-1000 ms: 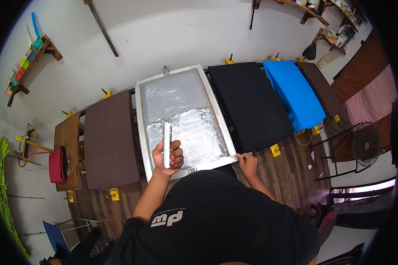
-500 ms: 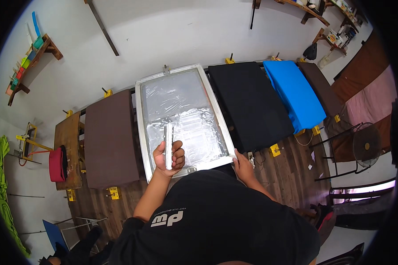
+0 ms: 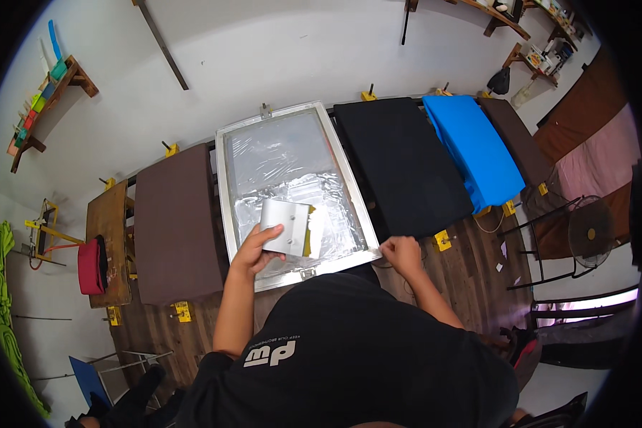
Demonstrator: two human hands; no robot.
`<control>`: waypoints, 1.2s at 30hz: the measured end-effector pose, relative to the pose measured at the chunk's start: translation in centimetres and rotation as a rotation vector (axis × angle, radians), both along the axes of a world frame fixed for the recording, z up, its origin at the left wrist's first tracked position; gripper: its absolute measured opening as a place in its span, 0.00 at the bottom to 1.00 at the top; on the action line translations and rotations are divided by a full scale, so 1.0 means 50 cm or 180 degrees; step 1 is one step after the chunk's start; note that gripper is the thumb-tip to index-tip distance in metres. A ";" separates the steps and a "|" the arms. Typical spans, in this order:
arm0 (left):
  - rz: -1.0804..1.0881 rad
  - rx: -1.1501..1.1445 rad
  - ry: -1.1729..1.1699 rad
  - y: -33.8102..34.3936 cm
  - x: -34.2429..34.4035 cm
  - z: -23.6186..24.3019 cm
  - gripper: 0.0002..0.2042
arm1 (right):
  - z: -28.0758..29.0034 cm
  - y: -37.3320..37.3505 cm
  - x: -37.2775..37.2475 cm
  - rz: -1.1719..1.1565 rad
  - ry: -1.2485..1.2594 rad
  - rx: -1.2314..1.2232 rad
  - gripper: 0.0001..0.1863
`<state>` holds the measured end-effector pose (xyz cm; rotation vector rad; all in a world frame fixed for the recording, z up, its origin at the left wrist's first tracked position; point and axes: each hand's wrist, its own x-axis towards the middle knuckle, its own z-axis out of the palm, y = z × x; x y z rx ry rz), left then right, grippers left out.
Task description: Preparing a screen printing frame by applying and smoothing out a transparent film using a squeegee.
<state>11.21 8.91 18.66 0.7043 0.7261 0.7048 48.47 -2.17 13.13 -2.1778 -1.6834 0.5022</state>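
The metal frame [image 3: 347,178] is set between the brown board [image 3: 175,221] and black board [image 3: 399,164], but the scraper [image 3: 284,225], clasped in the left hand [image 3: 255,251] over the frame's near half, seems not yet laid down; the right hand [image 3: 402,255] curls beside a corner, grip unclear.

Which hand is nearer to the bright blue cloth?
The right. The right hand is beside the frame's near right corner, left of and nearer the wearer than the blue cloth; the left hand, holding a metal scraper, is farther left.
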 end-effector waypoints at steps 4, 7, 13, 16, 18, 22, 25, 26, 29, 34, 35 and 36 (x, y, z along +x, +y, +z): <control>-0.0391 0.1115 0.2127 0.053 0.012 -0.023 0.19 | 0.100 0.104 -0.051 0.0348 0.0569 0.0308 0.14; -0.0630 0.2849 0.3486 0.087 0.032 -0.047 0.19 | 0.155 0.184 -0.124 0.1407 0.0652 0.0804 0.26; -0.0934 0.3621 0.4366 0.105 0.111 -0.092 0.16 | 0.092 0.313 -0.225 0.2867 -0.0184 0.0667 0.38; -0.1050 0.3695 0.4472 0.105 0.130 -0.101 0.15 | 0.033 0.344 -0.241 0.2818 -0.0473 0.0261 0.23; -0.1035 0.3709 0.4471 0.105 0.132 -0.113 0.15 | 0.016 0.345 -0.249 0.2719 -0.0577 0.0051 0.10; -0.1012 0.3725 0.4436 0.108 0.133 -0.135 0.16 | -0.009 0.344 -0.248 0.2662 -0.0730 -0.0179 0.11; -0.0886 0.3815 0.4294 0.109 0.131 -0.163 0.15 | -0.038 0.342 -0.246 0.2628 -0.0741 -0.0047 0.10; -0.0895 0.3814 0.4287 0.108 0.133 -0.166 0.15 | -0.039 0.339 -0.249 0.2536 -0.0839 -0.0079 0.09; -0.0820 0.3649 0.4290 0.109 0.137 -0.173 0.16 | -0.030 0.336 -0.264 0.2459 -0.1097 -0.0109 0.10; -0.0966 0.3332 0.4568 0.127 0.151 -0.168 0.15 | -0.013 0.355 -0.265 0.2711 -0.1171 0.0069 0.07; -0.0972 0.3328 0.4567 0.123 0.156 -0.166 0.15 | -0.015 0.352 -0.262 0.2711 -0.1167 0.0064 0.07; -0.1019 0.3315 0.4657 0.115 0.159 -0.165 0.13 | -0.017 0.346 -0.261 0.2764 -0.1158 0.0049 0.07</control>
